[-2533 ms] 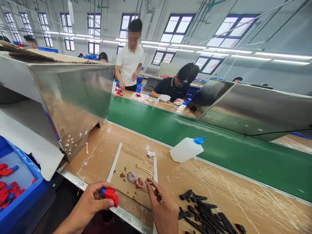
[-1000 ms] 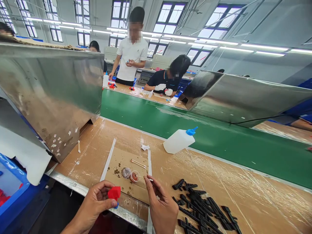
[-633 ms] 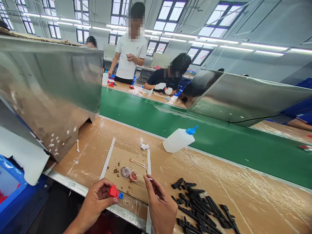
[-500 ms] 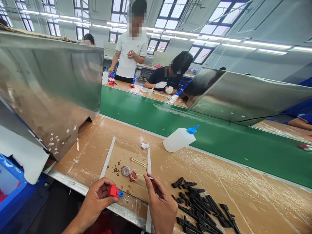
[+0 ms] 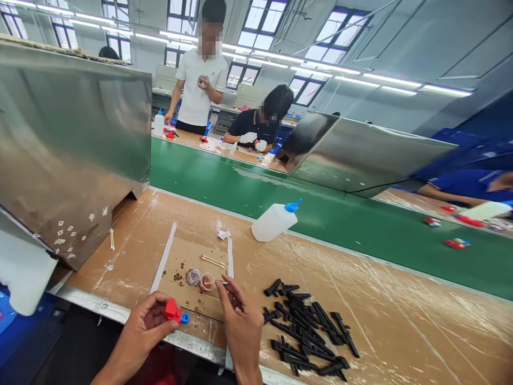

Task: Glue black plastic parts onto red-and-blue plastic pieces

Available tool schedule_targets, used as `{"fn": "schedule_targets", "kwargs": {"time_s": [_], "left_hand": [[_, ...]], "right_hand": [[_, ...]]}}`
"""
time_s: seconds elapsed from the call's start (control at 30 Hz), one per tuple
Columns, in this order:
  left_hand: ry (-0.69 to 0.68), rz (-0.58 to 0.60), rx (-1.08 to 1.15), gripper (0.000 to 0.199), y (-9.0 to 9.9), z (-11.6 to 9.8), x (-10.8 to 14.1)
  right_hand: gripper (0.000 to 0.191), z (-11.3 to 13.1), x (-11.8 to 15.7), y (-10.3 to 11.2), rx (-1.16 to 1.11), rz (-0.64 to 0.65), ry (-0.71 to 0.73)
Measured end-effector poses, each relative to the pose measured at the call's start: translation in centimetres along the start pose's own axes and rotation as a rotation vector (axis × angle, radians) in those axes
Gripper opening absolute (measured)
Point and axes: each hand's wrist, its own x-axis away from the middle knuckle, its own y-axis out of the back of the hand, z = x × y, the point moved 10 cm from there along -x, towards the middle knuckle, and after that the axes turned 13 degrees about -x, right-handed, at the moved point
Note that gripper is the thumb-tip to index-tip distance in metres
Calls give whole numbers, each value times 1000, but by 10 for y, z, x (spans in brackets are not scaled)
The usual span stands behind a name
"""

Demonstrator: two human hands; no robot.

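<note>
at the counter, left hand fingers pinched a red-and-blue part, newly turned, its blue end accessible; right hand fingers pinched a stick at the cup.

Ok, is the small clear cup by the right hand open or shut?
Open: the cup shows reddish contents, with no lid over it.

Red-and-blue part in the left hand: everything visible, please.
The red-and-blue part has a blocky red body and a smaller blue end with what looks like a hole. It looks like plastic. The left hand grips the red body between thumb and fingers; the blue end sticks out free, toward the person's right.
</note>
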Motion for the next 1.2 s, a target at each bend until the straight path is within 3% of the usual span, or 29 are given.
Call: {"fn": "schedule_targets", "kwargs": {"time_s": [0.13,0.27,0.4,0.5,0.6,0.7,0.77,0.83,1.03,1.1,1.2], "left_hand": [[-1,-130,-140,33,38,-10,4],[-13,-363,-400,47,104,-34,4],[-3,-509,-850,53,151,-47,-4],[-105,-528,-1132,53,156,-55,-13],[-292,-592,-1259,52,144,-72,-8],[-469,-704,-1195,44,125,-89,15],[-571,-639,-1106,34,100,-91,27],[-621,-491,-1011,26,70,-83,33],[-445,-77,-642,18,-16,-33,33],[-337,4,-510,15,-39,-19,32],[-171,85,-278,32,-66,-6,28]], "right_hand": [[37,11,3,15,172,21,81],[47,7,12,64,431,-44,138],[52,-20,15,99,759,-57,-51],[47,-34,11,104,897,-20,-221],[41,-40,4,103,885,16,-318],[38,-40,0,102,845,41,-335],[36,-40,-1,100,823,62,-345],[31,-39,-2,98,807,72,-347],[25,-32,-9,98,696,67,-289],[30,-29,-4,96,608,101,-271],[45,-29,23,78,327,170,-279]]}}
